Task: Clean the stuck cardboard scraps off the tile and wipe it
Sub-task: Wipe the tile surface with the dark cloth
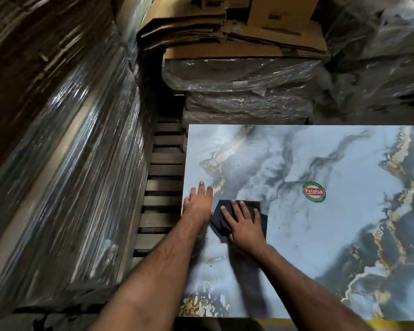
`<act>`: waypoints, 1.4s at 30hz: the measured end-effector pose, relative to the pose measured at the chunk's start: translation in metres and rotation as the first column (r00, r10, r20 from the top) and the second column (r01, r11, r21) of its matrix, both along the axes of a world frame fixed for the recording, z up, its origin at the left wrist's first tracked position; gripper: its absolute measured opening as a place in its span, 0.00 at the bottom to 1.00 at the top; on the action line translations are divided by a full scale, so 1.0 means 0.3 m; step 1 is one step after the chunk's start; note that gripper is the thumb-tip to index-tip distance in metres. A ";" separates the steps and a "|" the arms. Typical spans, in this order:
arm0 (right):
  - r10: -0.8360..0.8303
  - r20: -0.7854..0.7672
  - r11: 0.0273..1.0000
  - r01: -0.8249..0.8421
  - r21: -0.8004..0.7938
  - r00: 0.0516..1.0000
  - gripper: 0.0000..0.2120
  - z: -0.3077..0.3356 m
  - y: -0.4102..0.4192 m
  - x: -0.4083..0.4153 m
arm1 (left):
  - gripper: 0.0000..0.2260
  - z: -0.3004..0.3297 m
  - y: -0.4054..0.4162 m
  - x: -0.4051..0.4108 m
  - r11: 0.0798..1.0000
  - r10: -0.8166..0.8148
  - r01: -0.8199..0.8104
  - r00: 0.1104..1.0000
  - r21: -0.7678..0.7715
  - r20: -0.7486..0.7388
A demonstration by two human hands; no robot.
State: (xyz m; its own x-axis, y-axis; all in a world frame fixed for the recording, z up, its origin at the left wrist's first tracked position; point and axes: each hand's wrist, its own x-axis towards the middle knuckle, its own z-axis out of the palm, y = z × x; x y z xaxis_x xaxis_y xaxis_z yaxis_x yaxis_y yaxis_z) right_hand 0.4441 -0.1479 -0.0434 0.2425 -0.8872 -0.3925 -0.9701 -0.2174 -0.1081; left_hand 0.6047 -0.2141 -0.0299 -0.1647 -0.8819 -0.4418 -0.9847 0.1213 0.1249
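I see a dim storeroom. A tall plastic-wrapped stack (65, 151) fills the left side, with a slatted wooden pallet (164, 177) beside it. Ahead sit wrapped bundles (244, 91) topped with flattened cardboard boxes (225, 27). More shiny wrapped goods (380, 51) crowd the upper right.

Dim; glare on plastic wrap (86, 130); edges warped, blurry

Both bare forearms reaching forward, side by side. Left hand (197, 203) lying flat, palm down, fingers straight and close together, pointing away from the body. Right hand (243, 224) also palm down, just beside the left, fingers spread and pressing flat, wrist bent slightly toward the left.
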 end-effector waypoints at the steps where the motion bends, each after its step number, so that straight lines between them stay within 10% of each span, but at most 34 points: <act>1: -0.027 -0.005 1.000 0.027 0.012 1.000 0.39 0.005 -0.082 0.002 | 0.37 -0.004 -0.012 -0.001 1.000 0.015 -0.016 1.000 0.022 0.013; 15: -0.010 0.039 0.998 0.013 -0.067 0.999 0.42 -0.049 -0.009 -0.046 | 0.35 -0.013 -0.038 -0.021 0.999 0.022 -0.025 0.994 0.025 0.111; 23: -0.019 0.017 0.999 0.018 0.028 1.000 0.37 -0.012 -0.435 -0.008 | 0.33 0.013 -0.042 -0.042 0.998 0.039 -0.045 0.991 0.042 0.129; 28: 0.008 0.012 0.999 -0.008 0.040 1.000 0.37 0.002 -0.496 -0.018 | 0.18 0.065 -0.166 -0.044 0.995 0.045 -0.033 0.990 -0.095 0.132; 34: 0.049 0.009 0.999 -0.049 0.007 0.999 0.39 -0.029 -0.302 -0.078 | 0.38 0.032 -0.411 -0.008 0.996 0.056 -0.061 0.996 0.071 0.076; 42: 0.005 0.020 1.000 -0.006 0.021 1.000 0.36 -0.016 -0.743 -0.038 | 0.44 -0.029 -0.437 -0.003 0.994 0.093 -0.096 0.993 0.053 0.066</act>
State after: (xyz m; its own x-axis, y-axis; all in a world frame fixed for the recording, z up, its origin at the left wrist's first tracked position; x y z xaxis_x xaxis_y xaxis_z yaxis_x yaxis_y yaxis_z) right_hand 0.4326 -0.3708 -0.0482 0.2556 -0.8774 -0.4060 -0.9664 -0.2203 -0.1322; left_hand 0.6038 -0.3451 -0.0386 -0.0517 -0.8658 -0.4977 -0.9976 0.0220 0.0654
